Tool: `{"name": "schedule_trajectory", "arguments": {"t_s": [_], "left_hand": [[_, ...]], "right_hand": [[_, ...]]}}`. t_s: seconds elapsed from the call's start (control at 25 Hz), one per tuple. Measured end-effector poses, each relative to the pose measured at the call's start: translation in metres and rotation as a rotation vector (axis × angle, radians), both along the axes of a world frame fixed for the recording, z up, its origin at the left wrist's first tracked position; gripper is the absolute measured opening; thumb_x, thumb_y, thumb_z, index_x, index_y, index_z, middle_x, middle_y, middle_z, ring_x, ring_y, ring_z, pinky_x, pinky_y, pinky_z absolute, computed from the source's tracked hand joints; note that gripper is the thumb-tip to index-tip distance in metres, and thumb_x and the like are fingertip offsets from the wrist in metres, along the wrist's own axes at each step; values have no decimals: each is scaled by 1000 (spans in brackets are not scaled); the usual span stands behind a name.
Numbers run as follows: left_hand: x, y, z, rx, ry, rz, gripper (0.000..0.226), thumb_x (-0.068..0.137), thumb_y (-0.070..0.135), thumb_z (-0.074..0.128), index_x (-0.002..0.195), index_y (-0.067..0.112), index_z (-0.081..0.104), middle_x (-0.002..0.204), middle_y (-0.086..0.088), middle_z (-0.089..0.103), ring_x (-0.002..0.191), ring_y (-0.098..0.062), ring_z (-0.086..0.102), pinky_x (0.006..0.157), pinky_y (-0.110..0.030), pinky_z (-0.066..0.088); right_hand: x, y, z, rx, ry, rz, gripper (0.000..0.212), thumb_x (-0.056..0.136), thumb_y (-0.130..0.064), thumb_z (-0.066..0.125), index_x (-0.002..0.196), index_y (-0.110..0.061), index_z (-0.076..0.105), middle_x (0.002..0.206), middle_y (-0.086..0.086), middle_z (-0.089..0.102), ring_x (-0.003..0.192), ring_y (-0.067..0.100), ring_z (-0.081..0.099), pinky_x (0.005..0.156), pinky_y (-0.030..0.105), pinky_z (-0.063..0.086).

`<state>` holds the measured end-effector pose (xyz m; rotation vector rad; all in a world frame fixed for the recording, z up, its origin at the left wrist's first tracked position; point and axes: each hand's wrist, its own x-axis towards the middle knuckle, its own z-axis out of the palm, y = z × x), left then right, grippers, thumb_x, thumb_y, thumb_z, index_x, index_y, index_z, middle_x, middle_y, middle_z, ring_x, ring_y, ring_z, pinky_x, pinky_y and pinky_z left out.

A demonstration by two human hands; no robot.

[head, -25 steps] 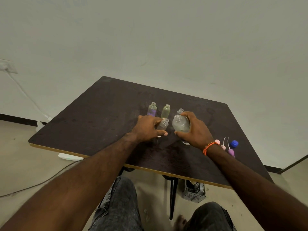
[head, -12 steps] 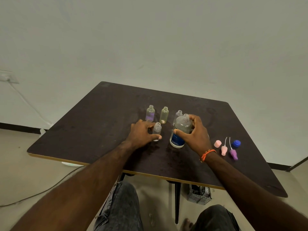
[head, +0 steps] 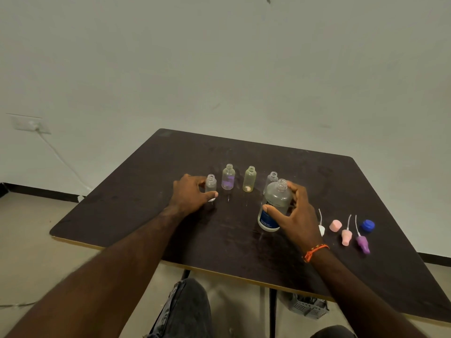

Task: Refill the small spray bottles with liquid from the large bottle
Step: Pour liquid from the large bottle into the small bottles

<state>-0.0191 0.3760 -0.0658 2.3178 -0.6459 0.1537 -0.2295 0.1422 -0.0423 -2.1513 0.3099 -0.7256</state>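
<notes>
Several small uncapped bottles stand in a row on the dark table (head: 170, 240): a clear one (head: 210, 185), a purple-tinted one (head: 228, 178), a yellowish one (head: 249, 179) and another clear one (head: 271, 179) half hidden behind the large bottle. My left hand (head: 189, 197) grips the leftmost clear bottle, which stands on the table. The large clear bottle (head: 275, 204) with a blue label stands upright and uncapped, and my right hand (head: 296, 215) holds it around its body.
To the right of my right hand lie a white spray head (head: 321, 228), a pink cap (head: 335, 225), a pink spray head (head: 346, 236), a purple spray head (head: 363, 243) and a blue cap (head: 368, 225). A grey basket (head: 308, 306) sits on the floor under the table.
My right hand has set the large bottle upright from its tilt. My left hand has slid the small clear bottle leftward, into line with the others.
</notes>
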Motion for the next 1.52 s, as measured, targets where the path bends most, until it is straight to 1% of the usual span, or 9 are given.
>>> {"name": "schedule_trajectory", "arguments": {"t_s": [0.36,0.52,0.6,0.72,0.8,0.92,1.08,1.36,1.52], "left_hand": [[41,-2,-3,21,31,105,35,85,44,83,117,34,76,113,10,77,120,-23,64,107,-53,37],[35,-6,-5,32,52,142,80,79,53,86,148,28,55,140,5,64,137,-27,49,112,-56,32],[26,-4,-3,19,-62,176,95,78,59,82,156,23,42,149,1,51,140,-26,40,111,-55,33],[3,-9,8,0,-390,98,75,81,58,66,144,20,51,141,-2,52,131,-24,42,101,-46,36],[-11,-21,17,13,-472,0,66,83,55,63,138,19,55,137,-2,57,128,-23,45,99,-44,38],[-23,-46,21,26,-316,-97,65,88,42,72,145,17,52,143,-3,57,133,-23,47,112,-48,39],[-20,-76,18,-23,-18,-2,85,89,31,79,158,6,37,155,-13,51,143,-33,45,119,-43,35],[-11,-98,13,-143,123,108,46,93,20,76,134,7,61,120,-11,74,112,-30,69,98,-36,53],[-20,-82,13,-128,132,0,41,90,27,80,128,16,69,112,2,76,98,-14,70,90,-27,53]], "right_hand": [[4,-3,-6,12,-11,-11,83,68,-56,81,137,-36,39,136,-7,55,118,17,60,97,43,56],[3,-1,-3,14,-20,-9,81,67,-56,81,134,-41,38,128,-17,53,115,12,59,97,37,56],[3,0,-1,9,-22,-8,80,70,-51,84,134,-39,39,126,-18,52,113,11,60,95,36,56],[3,0,-2,13,-38,-6,79,72,-45,86,135,-35,41,128,-17,55,113,9,61,95,36,56],[3,-1,-2,14,-32,-3,80,72,-46,87,136,-33,42,131,-13,57,115,9,61,96,36,55],[1,0,0,4,-11,-1,81,72,-47,86,138,-31,41,135,-9,58,117,10,60,97,35,55],[0,1,1,36,-4,5,80,72,-47,86,137,-33,41,135,-9,60,117,7,61,99,34,54],[2,-1,1,34,12,2,81,73,-46,86,138,-32,40,138,-9,57,120,7,58,100,24,51],[1,1,2,62,20,11,79,75,-41,86,138,-29,40,136,-13,53,119,5,55,95,11,45]]}}
